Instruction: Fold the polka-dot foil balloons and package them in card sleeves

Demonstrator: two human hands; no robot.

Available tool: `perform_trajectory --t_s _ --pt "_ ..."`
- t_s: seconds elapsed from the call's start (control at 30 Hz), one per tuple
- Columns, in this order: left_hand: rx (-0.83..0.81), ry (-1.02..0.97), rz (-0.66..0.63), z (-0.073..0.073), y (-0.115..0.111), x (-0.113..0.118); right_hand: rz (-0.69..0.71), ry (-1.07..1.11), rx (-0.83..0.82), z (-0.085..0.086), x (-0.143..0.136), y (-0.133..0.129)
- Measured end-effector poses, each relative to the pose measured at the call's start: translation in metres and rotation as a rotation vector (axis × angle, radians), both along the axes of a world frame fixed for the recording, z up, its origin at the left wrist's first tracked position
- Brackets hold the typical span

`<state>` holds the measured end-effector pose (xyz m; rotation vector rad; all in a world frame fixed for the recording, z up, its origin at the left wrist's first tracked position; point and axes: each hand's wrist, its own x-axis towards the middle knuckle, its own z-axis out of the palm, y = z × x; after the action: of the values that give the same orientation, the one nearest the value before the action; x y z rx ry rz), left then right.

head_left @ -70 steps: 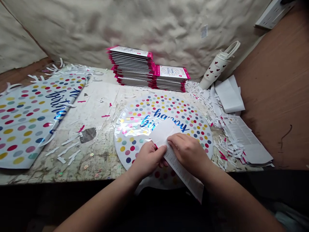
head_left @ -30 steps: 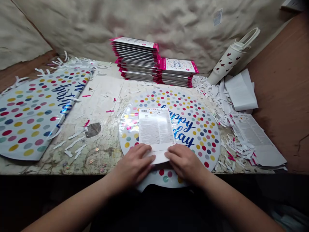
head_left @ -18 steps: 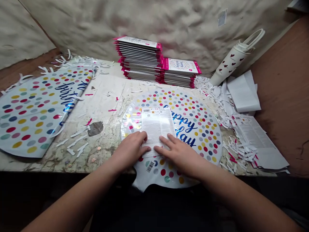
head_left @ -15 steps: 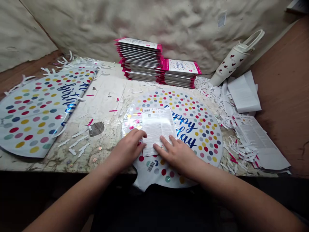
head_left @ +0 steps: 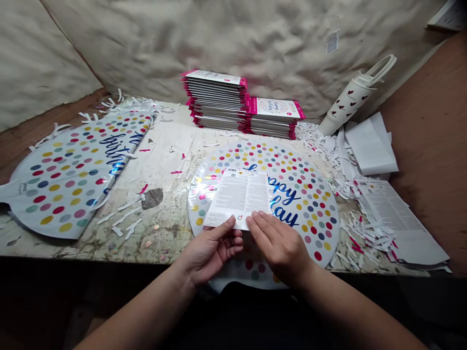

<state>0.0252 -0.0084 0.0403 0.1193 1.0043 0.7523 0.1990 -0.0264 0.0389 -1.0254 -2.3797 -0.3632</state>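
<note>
A white printed leaflet (head_left: pixel 239 194) tilts up over a flat foil balloon (head_left: pixel 317 209) with coloured dots and blue "happy birthday" lettering. My left hand (head_left: pixel 215 248) pinches the leaflet's lower edge, thumb on top and curled fingers beneath. At the lower right corner, my right hand (head_left: pixel 279 243) has its fingers pressed together over the paper; its thumb is hidden. Part of the lettering lies behind the leaflet, and both hands cover the balloon's lower part.
To the left lie folded dotted balloons (head_left: pixel 65 180). Stacked pink-edged packets (head_left: pixel 219 102) stand at the back, with a lower stack (head_left: pixel 275 116) beside them. A heart-patterned tumbler (head_left: pixel 346 104), paper scraps (head_left: pixel 368 238) and printed sheets (head_left: pixel 404 223) are at the right.
The leaflet lay flat on the balloon under both hands; now its near edge is lifted. My left hand has moved from its left side to the lower edge, my right to the corner.
</note>
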Motion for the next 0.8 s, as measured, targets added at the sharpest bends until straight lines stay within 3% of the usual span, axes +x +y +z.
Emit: perform_trajectory --t_s 0.23,0.37,0.5,0.57,0.63,0.7,0.8 --pt "-0.017 -0.080 0.120 -0.002 -0.005 0.005 -0.018 -0.033 -0.066 0.000 -0.002 -0.006" --pt "0.105 -0.123 0.071 -0.003 -0.004 0.006 -0.030 -0.002 -0.098 0.003 0.000 -0.003" --pt "0.328 0.099 0.008 -0.006 -0.002 0.004 0.008 0.289 -0.362 0.006 0.003 0.003" --pt "0.360 0.127 -0.044 -0.008 -0.002 0.003 0.003 0.393 -0.430 0.005 0.001 0.007" --pt "0.388 0.107 -0.079 -0.011 -0.003 0.004 0.019 0.389 -0.390 0.003 -0.004 0.011" --pt "0.397 0.105 -0.086 -0.013 -0.003 0.005 0.024 0.381 -0.359 0.000 -0.007 0.016" --pt "0.391 0.132 -0.076 -0.013 -0.002 0.004 0.004 0.464 -0.441 0.001 -0.007 0.021"
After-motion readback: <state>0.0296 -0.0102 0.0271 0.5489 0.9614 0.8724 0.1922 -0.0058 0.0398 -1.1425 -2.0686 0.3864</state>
